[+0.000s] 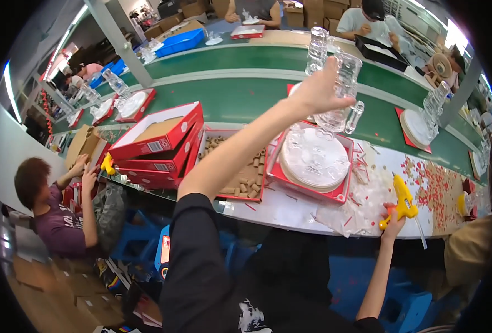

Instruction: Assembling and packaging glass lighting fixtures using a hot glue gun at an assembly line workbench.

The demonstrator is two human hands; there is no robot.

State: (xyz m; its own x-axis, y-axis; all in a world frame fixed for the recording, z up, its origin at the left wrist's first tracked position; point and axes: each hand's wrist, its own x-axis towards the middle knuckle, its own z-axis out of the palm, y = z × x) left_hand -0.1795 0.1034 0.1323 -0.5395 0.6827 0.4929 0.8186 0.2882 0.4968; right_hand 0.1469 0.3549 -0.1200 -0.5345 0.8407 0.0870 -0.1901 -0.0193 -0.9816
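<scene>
My left hand (pixel 317 93) reaches far over the bench to the green conveyor, thumb and fingers apart. It is right up against a clear, moulded plastic piece (pixel 347 72); whether it touches the piece I cannot tell. Another clear piece (pixel 316 47) stands just beyond. Below this hand, a stack of white discs (pixel 314 158) with clear plastic parts on top sits in a red box (pixel 335 195). My right hand (pixel 392 223) is wrapped round the handle of a yellow glue gun (pixel 404 201) at the bench's near edge, its nozzle pointing up and a glue stick hanging from its back.
Left of the discs lies a red tray of small brown tubes (pixel 247 188), beside stacked red boxes (pixel 156 136). Red bits (pixel 432 188) and plastic film (pixel 343 213) litter the right bench. A co-worker (pixel 63 213) sits left with another yellow glue gun (pixel 108 164).
</scene>
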